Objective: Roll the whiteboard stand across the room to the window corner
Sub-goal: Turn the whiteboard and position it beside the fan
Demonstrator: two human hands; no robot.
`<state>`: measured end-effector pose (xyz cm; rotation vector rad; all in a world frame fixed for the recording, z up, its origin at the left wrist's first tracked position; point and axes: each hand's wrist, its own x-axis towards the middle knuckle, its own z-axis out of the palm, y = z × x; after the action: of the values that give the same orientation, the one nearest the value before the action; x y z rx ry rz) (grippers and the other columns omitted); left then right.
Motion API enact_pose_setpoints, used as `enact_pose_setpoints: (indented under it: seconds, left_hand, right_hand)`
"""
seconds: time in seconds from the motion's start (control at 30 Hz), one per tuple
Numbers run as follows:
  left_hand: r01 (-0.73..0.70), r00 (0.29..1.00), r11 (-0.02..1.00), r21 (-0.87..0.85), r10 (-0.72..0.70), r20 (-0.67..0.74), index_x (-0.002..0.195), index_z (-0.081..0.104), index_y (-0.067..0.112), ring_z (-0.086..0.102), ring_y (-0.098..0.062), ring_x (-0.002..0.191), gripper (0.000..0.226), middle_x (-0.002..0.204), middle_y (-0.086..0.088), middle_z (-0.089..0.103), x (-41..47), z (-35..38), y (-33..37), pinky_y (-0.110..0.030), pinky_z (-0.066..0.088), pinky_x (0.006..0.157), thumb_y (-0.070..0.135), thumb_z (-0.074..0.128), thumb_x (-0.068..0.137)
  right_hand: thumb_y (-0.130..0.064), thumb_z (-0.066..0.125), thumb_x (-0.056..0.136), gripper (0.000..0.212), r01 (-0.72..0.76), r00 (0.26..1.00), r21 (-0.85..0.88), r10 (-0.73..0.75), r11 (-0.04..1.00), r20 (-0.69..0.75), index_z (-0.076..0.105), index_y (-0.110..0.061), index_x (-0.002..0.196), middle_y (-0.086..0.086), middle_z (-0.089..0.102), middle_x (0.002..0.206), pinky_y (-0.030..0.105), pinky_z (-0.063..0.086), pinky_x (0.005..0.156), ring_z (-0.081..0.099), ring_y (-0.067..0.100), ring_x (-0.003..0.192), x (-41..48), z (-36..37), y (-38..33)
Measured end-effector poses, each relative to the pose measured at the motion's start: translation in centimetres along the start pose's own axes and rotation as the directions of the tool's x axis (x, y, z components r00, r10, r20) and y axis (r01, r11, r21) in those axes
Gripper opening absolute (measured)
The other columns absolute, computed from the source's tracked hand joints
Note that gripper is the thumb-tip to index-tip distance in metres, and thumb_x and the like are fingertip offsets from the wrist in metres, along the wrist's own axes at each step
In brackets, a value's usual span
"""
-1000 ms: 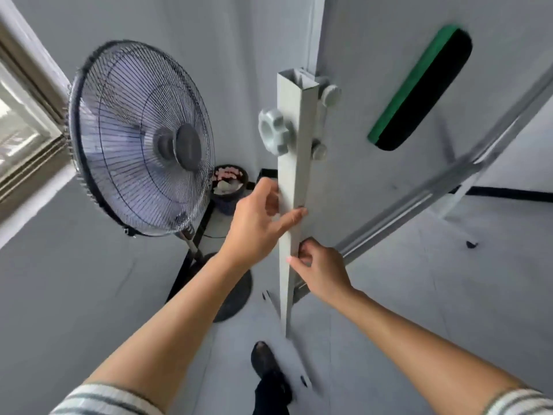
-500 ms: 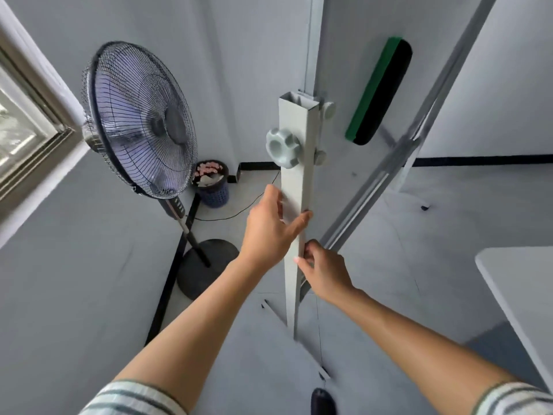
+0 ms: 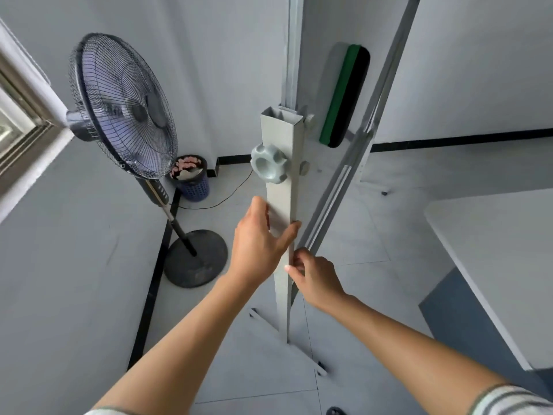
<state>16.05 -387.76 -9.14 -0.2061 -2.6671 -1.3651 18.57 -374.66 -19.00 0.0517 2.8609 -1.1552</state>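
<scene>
the view has swung since a second ago: the fan (image 3: 122,106) sits farther off at ten o'clock and a table (image 3: 490,259) edge has come in at three o'clock. the whiteboard stand (image 3: 282,205) post stands upright at centre, short of the window (image 3: 18,121) at nine o'clock. the left hand (image 3: 260,247) wraps the post, thumb across its face; the right hand (image 3: 314,277) pinches its right edge just below. open floor (image 3: 239,339) lies between post and fan base.

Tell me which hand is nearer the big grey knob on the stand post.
Left. The left hand grips the post just below the knob; the right hand sits lower, on the post's right edge.
</scene>
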Motion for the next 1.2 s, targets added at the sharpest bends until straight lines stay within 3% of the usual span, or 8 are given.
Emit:
enact_pose_setpoints:
  seconds: [0.17,0.33,0.47,0.6,0.73,0.87,1.07,1.2]
  left_hand:
    - [0.012,0.999,1.0,-0.013,-0.013,-0.034,0.085,0.041,0.014,0.063,-0.029,0.073,0.048,0.08,-0.009,0.063,-2.8,0.0,0.6,-0.05,0.054,0.064,0.053,0.066,0.074]
    - [0.051,0.987,0.999,0.004,-0.05,-0.155,0.083,0.043,0.018,0.064,-0.024,0.069,0.036,0.074,-0.003,0.063,-4.7,1.2,1.3,-0.046,0.055,0.064,0.039,0.072,0.08]
    - [0.128,0.957,0.991,-0.034,-0.132,-0.258,0.081,0.044,0.029,0.065,-0.018,0.076,0.028,0.077,0.002,0.063,-5.2,2.8,2.6,-0.022,0.047,0.063,0.028,0.071,0.083]
    - [0.208,0.919,0.971,-0.115,-0.234,-0.317,0.1,0.051,0.016,0.067,-0.025,0.087,0.021,0.092,-0.01,0.066,-5.3,4.5,4.1,-0.036,0.056,0.076,0.022,0.068,0.087]
    - [0.25,0.912,0.93,-0.27,-0.32,-0.256,0.107,0.05,0.001,0.072,-0.011,0.082,0.025,0.096,-0.012,0.069,-5.1,4.0,5.0,-0.039,0.057,0.081,0.003,0.065,0.087]
    - [0.274,0.92,0.874,-0.401,-0.359,-0.154,0.098,0.046,0.001,0.065,-0.03,0.094,0.03,0.107,-0.033,0.065,-5.6,2.3,5.2,-0.049,0.053,0.091,-0.001,0.07,0.079]
    - [0.253,0.951,0.87,-0.424,-0.305,-0.058,0.096,0.046,0.006,0.071,-0.02,0.083,0.034,0.096,-0.014,0.07,-7.4,-0.1,3.6,-0.026,0.059,0.073,-0.009,0.071,0.078]
    - [0.213,0.964,0.865,-0.454,-0.261,-0.045,0.095,0.047,0.007,0.073,-0.017,0.082,0.037,0.091,-0.006,0.072,-10.0,-2.1,1.6,-0.03,0.059,0.076,0.002,0.076,0.073]
  right_hand:
    - [-0.034,0.06,0.088,0.022,0.012,0.997,0.077,-0.017,0.997,0.072,0.061,-0.018,0.101,-0.002,0.075,0.097,0.039,0.055,0.084,0.069,0.02,0.094,-1.8,-0.5,0.6]
    - [-0.037,0.061,0.089,0.031,0.009,0.981,0.119,-0.031,0.993,0.19,0.061,-0.015,0.111,0.001,0.071,0.11,0.033,0.053,0.089,0.066,0.016,0.099,-2.8,-3.1,3.7]
    - [-0.033,0.062,0.09,0.029,-0.002,0.977,0.128,-0.025,0.992,0.21,0.063,-0.014,0.112,0.002,0.07,0.112,0.029,0.051,0.087,0.066,0.016,0.098,-3.2,-6.7,8.6]
    - [-0.034,0.061,0.09,0.031,0.054,0.948,0.089,-0.078,0.995,0.307,0.062,-0.015,0.115,0.002,0.07,0.114,0.032,0.052,0.089,0.067,0.017,0.099,-2.2,-9.4,12.1]
    - [-0.036,0.061,0.089,0.045,0.14,0.895,0.107,-0.171,0.984,0.411,0.054,-0.016,0.129,0.003,0.065,0.126,0.034,0.049,0.095,0.063,0.018,0.11,-0.8,-8.7,10.3]
    - [-0.036,0.06,0.09,0.054,0.284,0.84,0.115,-0.305,0.952,0.448,0.045,-0.015,0.137,0.008,0.058,0.136,0.038,0.044,0.103,0.055,0.026,0.123,-0.9,-6.0,5.4]
    - [-0.032,0.047,0.094,0.028,0.28,0.907,0.031,-0.276,0.959,0.319,0.058,-0.012,0.109,0.013,0.072,0.102,0.042,0.05,0.084,0.063,0.038,0.096,-3.8,-2.0,1.3]
    - [-0.028,0.045,0.094,0.024,0.289,0.915,0.022,-0.282,0.957,0.288,0.06,-0.012,0.104,0.014,0.073,0.095,0.045,0.051,0.08,0.064,0.039,0.089,-5.8,-0.2,0.1]
